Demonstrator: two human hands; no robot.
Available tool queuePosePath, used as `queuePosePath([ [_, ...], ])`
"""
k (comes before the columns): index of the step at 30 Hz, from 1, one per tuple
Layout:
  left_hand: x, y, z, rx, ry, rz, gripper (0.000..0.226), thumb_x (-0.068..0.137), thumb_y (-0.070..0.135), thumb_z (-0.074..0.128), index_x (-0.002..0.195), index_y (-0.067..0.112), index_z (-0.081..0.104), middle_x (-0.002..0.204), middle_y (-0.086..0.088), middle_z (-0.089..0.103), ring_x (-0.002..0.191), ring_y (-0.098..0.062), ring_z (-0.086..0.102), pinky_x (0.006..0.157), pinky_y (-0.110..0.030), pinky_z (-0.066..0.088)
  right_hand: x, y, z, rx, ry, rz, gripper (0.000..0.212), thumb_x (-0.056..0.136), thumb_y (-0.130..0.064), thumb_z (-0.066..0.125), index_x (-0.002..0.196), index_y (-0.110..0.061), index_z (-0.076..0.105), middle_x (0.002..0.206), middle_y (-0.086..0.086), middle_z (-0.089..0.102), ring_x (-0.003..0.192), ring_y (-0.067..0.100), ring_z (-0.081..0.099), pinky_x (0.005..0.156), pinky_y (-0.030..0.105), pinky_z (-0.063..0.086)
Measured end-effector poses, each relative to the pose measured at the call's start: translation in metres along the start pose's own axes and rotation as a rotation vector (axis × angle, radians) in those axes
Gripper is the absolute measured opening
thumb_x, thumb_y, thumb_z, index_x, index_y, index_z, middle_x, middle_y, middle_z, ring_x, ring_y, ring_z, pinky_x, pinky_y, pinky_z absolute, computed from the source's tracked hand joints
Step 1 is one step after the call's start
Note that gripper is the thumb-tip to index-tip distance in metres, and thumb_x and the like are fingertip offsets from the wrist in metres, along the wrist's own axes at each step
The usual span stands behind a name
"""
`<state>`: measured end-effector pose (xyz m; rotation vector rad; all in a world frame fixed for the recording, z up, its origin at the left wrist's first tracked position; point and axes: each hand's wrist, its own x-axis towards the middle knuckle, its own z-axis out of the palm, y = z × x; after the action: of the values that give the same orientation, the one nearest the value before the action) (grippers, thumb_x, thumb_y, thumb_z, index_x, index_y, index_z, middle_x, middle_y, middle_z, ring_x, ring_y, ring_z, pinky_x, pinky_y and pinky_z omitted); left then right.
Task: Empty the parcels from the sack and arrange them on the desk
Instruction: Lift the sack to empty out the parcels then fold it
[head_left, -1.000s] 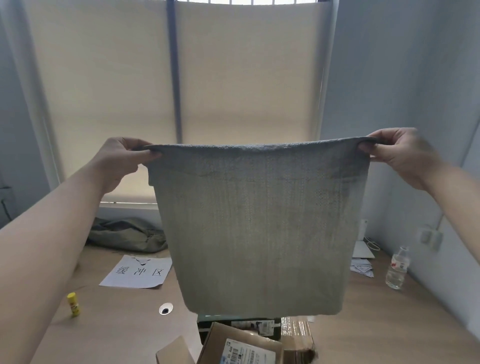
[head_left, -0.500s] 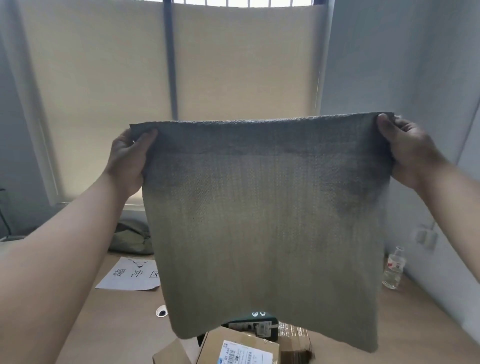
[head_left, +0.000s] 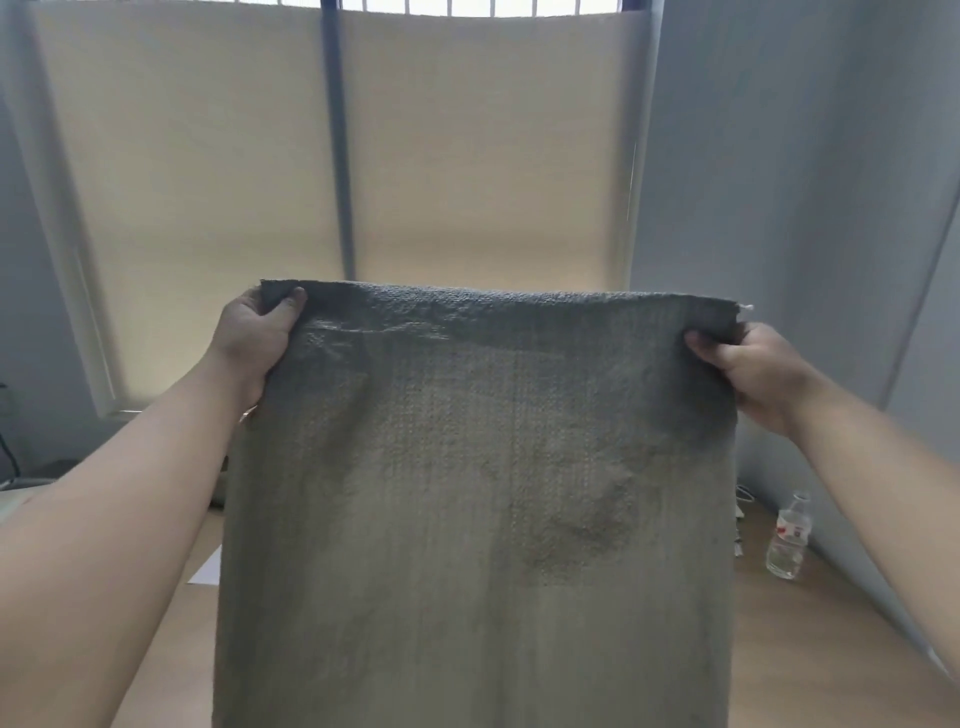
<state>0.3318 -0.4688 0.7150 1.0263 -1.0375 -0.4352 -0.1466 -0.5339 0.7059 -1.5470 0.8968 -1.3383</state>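
both hands, left (head_left: 248, 343) and right (head_left: 754, 373), each grip clamped on the grey sack's (head_left: 478, 499) top corners above the desk (head_left: 810, 639).

Bare left grip (head_left: 254, 343); bare right grip (head_left: 753, 374)

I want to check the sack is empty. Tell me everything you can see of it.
The sack is coarse grey-green woven cloth, hanging flat and limp before the window blind. The left hand pinches its top left corner, the right hand its top right, where a thread sticks out. Its lower edge is out of frame.
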Motion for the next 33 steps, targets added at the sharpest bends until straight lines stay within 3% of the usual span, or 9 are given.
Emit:
queuePosePath([
  [5, 0.007, -0.007, 0.0, 0.156, 0.062, 0.082, 0.016, 0.099, 0.019, 0.064, 0.084, 0.023, 0.065, 0.083, 0.01, 0.068, 0.069, -0.001, 0.06, 0.064, -0.014, 0.05, 0.012, -0.012, 0.008, -0.041, 0.223, -0.096, 0.013, 0.096, -0.02, 0.066, 0.091, -0.009, 0.068, 0.066, -0.01, 0.076, 0.06, 0.005, 0.072, 0.062, 0.029, 0.061],
  [9, 0.017, -0.014, -0.008, 0.182, 0.114, 0.066, 0.019, 0.1, 0.018, 0.063, 0.082, 0.027, 0.062, 0.087, 0.011, 0.063, 0.076, 0.0, 0.057, 0.067, -0.004, 0.047, 0.008, -0.008, 0.002, 0.034, 0.055, 0.136, 0.03, 0.097, -0.035, 0.058, 0.107, -0.008, 0.067, 0.09, 0.002, 0.076, 0.081, 0.017, 0.073, 0.063, 0.033, 0.062],
  [14, 0.024, -0.028, -0.021, 0.185, 0.095, -0.095, 0.025, 0.099, 0.023, 0.063, 0.118, 0.007, 0.066, 0.115, -0.013, 0.067, 0.102, -0.02, 0.059, 0.105, -0.034, 0.048, 0.004, 0.015, 0.008, -0.038, -0.091, 0.227, 0.029, 0.097, -0.013, 0.059, 0.126, -0.011, 0.058, 0.118, 0.007, 0.069, 0.104, 0.023, 0.069, 0.072, 0.034, 0.064],
  [17, 0.01, -0.016, -0.02, 0.111, -0.089, -0.351, 0.036, 0.091, 0.038, 0.071, 0.116, 0.011, 0.067, 0.108, -0.011, 0.073, 0.087, -0.02, 0.068, 0.079, -0.031, 0.059, 0.014, 0.016, 0.009, -0.091, 0.088, 0.097, 0.021, 0.1, -0.007, 0.057, 0.119, -0.007, 0.063, 0.105, 0.009, 0.072, 0.08, 0.012, 0.073, 0.067, 0.024, 0.062],
  [19, -0.006, -0.006, -0.02, 0.037, -0.332, -0.568, 0.052, 0.059, 0.045, 0.094, 0.098, 0.014, 0.078, 0.092, -0.004, 0.078, 0.073, -0.015, 0.074, 0.065, -0.03, 0.064, 0.021, 0.014, 0.004, -0.078, 0.218, 0.023, 0.013, 0.1, -0.006, 0.055, 0.108, -0.007, 0.066, 0.092, 0.007, 0.073, 0.064, 0.006, 0.072, 0.062, 0.024, 0.062],
  [22, -0.015, -0.011, -0.026, 0.024, -0.581, -0.592, 0.065, 0.016, 0.019, 0.104, 0.075, 0.007, 0.08, 0.08, -0.009, 0.076, 0.066, -0.017, 0.074, 0.061, -0.031, 0.064, 0.025, 0.007, -0.002, -0.043, 0.311, -0.004, 0.016, 0.101, -0.006, 0.054, 0.09, -0.012, 0.063, 0.069, -0.002, 0.074, 0.052, 0.005, 0.068, 0.054, 0.026, 0.061],
  [26, -0.018, -0.023, -0.026, 0.03, -0.556, -0.596, 0.067, 0.027, 0.009, 0.102, 0.089, 0.004, 0.079, 0.1, -0.018, 0.076, 0.078, -0.025, 0.076, 0.078, -0.042, 0.062, 0.022, 0.0, -0.007, -0.093, 0.314, -0.059, 0.021, 0.102, -0.007, 0.051, 0.09, -0.019, 0.061, 0.07, -0.005, 0.074, 0.056, 0.005, 0.068, 0.051, 0.023, 0.059],
  [29, -0.018, -0.02, -0.022, -0.045, -0.383, -0.503, 0.019, 0.067, 0.019, 0.083, 0.084, 0.012, 0.081, 0.102, -0.009, 0.077, 0.077, -0.019, 0.077, 0.076, -0.042, 0.061, 0.018, -0.006, -0.011, -0.266, 0.308, -0.15, 0.016, 0.099, -0.016, 0.053, 0.094, -0.027, 0.064, 0.099, 0.009, 0.071, 0.087, 0.022, 0.066, 0.075, 0.037, 0.058],
  [33, -0.017, -0.018, -0.015, -0.134, -0.364, -0.379, 0.019, 0.089, 0.03, 0.065, 0.101, 0.02, 0.076, 0.101, -0.004, 0.079, 0.082, -0.016, 0.076, 0.071, -0.04, 0.064, 0.018, -0.005, -0.015, -0.458, 0.297, -0.148, 0.016, 0.094, -0.032, 0.047, 0.101, -0.028, 0.06, 0.113, 0.012, 0.07, 0.106, 0.036, 0.064, 0.095, 0.054, 0.052],
])
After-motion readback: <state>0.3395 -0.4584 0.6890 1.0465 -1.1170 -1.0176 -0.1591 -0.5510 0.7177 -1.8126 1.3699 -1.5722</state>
